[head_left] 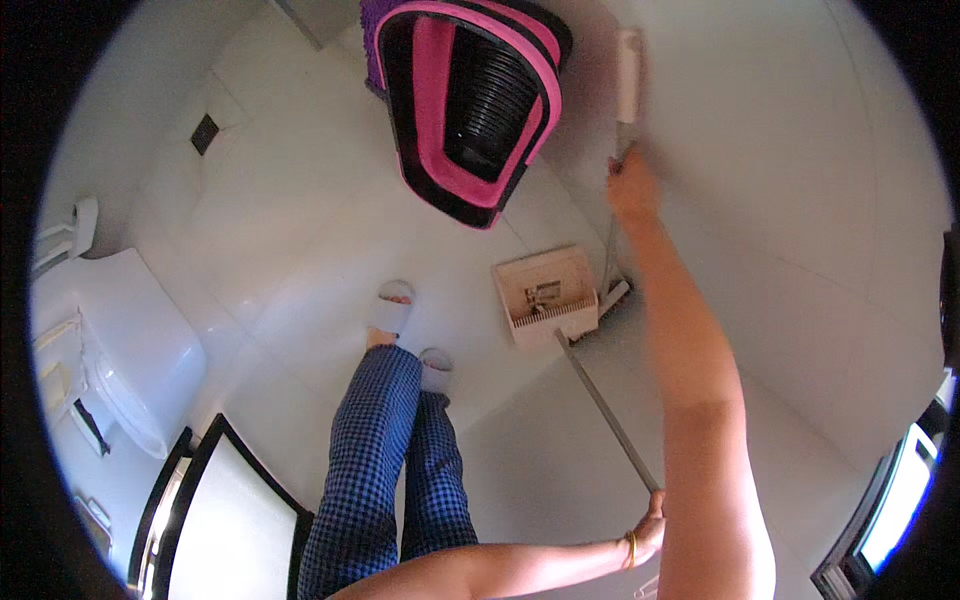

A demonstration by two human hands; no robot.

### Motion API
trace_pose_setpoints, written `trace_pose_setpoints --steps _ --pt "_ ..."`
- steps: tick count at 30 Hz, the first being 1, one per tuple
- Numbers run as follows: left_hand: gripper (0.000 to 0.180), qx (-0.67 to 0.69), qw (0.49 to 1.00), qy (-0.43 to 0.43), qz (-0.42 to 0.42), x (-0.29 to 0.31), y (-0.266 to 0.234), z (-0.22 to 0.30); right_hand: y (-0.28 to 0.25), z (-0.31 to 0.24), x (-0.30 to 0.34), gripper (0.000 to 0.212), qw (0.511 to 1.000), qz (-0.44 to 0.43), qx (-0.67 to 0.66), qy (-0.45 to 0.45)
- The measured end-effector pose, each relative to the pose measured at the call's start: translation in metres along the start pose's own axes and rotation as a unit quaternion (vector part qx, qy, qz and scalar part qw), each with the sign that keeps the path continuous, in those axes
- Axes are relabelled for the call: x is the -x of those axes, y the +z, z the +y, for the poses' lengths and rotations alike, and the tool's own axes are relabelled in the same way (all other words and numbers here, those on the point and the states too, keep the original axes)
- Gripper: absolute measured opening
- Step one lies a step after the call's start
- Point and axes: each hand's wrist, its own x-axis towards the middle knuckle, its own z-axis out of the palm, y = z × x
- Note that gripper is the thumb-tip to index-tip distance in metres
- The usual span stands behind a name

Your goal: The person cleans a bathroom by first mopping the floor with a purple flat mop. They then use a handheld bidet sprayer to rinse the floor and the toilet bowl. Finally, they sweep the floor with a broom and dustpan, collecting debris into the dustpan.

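In the head view, a right hand [634, 187] closes around the shaft of a broom [628, 78] just below its pale grip, while the left hand [651, 527], a yellow band [631, 550] at its wrist, is wrapped around the long pole [610, 412] of a dustpan [511, 295]. The pan sits at the pole's far end from the left grip, below and to the left of the right one; the dark broom head lies just beside it, though whether they touch cannot be told. Gripping both handles high probably spares the person stooping, and separate hands likely let each tool be steered alone. Dark contents in the pan are too unclear to identify. Left of the right hand stands a pink-and-black bucket [428, 170], perhaps parked there to leave the pan room. Slippers [395, 310], well left of the left hand, appear placed to keep toes off the pan.
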Motion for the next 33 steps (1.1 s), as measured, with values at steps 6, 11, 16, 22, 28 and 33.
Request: trace_pose_setpoints --steps 6,11,16,22,28,33 --pt "0.031 0.038 0.995 -0.08 -0.044 -0.01 0.012 0.011 -0.113 0.055 0.096 0.023 0.988 0.061 -0.116 -0.079" --pt "0.03 -0.035 0.998 -0.031 -0.033 -0.013 0.037 -0.006 -0.18 0.068 0.176 0.018 0.978 0.108 -0.175 -0.035" --pt "0.032 -0.088 0.994 -0.029 -0.054 0.041 0.052 -0.005 -0.198 0.09 0.201 0.016 0.954 0.118 -0.272 0.039" --pt "0.027 -0.055 0.995 -0.046 -0.076 0.091 0.035 -0.028 -0.192 0.081 0.2 0.012 0.93 0.162 -0.325 0.047" --pt "0.028 -0.014 0.994 -0.082 -0.072 0.089 0.032 -0.061 -0.22 0.068 0.212 0.011 0.909 0.155 -0.387 0.026" --pt "0.028 0.018 0.994 -0.097 -0.048 0.043 0.034 -0.037 -0.26 0.057 0.233 0.011 0.898 0.138 -0.418 0.015"
